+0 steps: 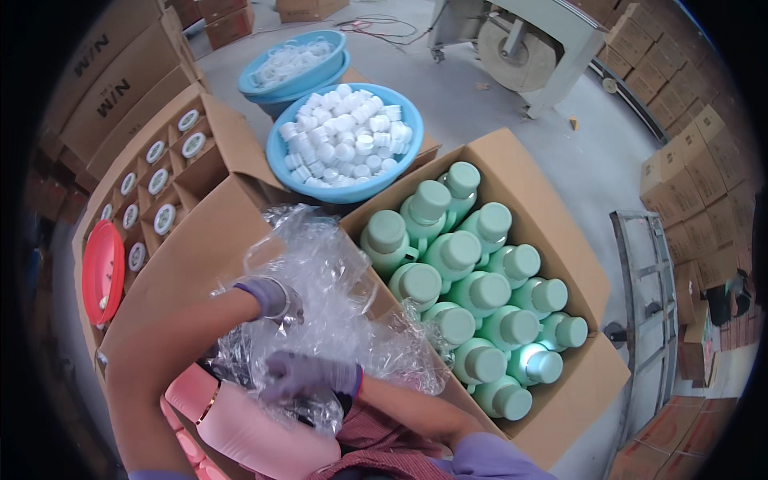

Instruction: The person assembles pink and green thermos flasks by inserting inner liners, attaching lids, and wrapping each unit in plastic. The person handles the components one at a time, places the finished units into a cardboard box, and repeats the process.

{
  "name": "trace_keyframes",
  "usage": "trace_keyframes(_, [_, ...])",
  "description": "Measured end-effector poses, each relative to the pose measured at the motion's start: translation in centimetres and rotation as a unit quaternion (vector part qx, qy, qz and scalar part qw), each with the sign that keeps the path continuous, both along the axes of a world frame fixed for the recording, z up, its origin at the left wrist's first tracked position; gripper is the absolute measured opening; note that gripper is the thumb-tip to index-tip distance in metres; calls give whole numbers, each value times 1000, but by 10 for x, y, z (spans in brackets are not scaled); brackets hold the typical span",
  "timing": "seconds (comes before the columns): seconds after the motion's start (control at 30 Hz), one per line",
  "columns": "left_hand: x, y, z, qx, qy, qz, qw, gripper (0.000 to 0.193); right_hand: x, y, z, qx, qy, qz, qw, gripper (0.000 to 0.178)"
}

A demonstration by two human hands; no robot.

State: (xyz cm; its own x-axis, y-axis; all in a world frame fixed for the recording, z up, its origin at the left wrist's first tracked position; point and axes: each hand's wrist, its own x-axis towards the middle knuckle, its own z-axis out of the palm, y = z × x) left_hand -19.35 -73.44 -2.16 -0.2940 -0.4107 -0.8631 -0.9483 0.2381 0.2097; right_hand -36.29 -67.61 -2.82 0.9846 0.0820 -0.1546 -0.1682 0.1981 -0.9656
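Thin purple gloves cover both my hands. My left hand (274, 299) is closed, its fingers curled into a heap of clear plastic bags (320, 256). Nearer to me, my right hand (310, 376) is closed on a crumpled clear plastic bag; its fingertips are slightly blurred. Below the two hands, against my body, leans a pink jug (256, 428) with a thin gold-coloured band. Plastic film hides the jug's far end. To the right stands a carton (544, 208) of light green lidded jugs (460, 252), several with handles showing.
A blue basin (344, 194) of white caps stands beyond the bags, with another blue basin (336, 66) of clear rings behind it. At left, a divided carton (216, 172) holds round-topped items, and a red basin (102, 268) rests on it. A wheeled machine (520, 52) stands far off.
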Motion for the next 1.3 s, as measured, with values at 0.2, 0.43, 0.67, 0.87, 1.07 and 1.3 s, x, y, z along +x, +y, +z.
trace_keyframes(0.2, [29, 47, 129, -228, 176, 306, 907, 45, 8, -34, -15, -419, 58, -42, 905, 43])
trace_keyframes(0.43, [18, 146, 181, -260, 238, 442, 825, 35, -76, -71, 98, -355, -46, -225, 906, 44])
trace_keyframes(0.67, [-15, 151, 133, -140, 324, 285, 891, 42, -53, -193, -6, -269, 118, -523, 800, 33])
trace_keyframes(0.87, [38, 167, 168, -213, 472, 680, 519, 68, 26, -105, 158, -506, -343, -381, 694, 24])
trace_keyframes(1.07, [56, 188, 202, -327, 634, 609, 347, 58, 78, -14, 152, -764, -440, 14, 472, 47])
trace_keyframes(1.3, [109, 245, 126, -383, 682, 598, 177, 27, 35, 40, 97, -532, -330, -253, 737, 60])
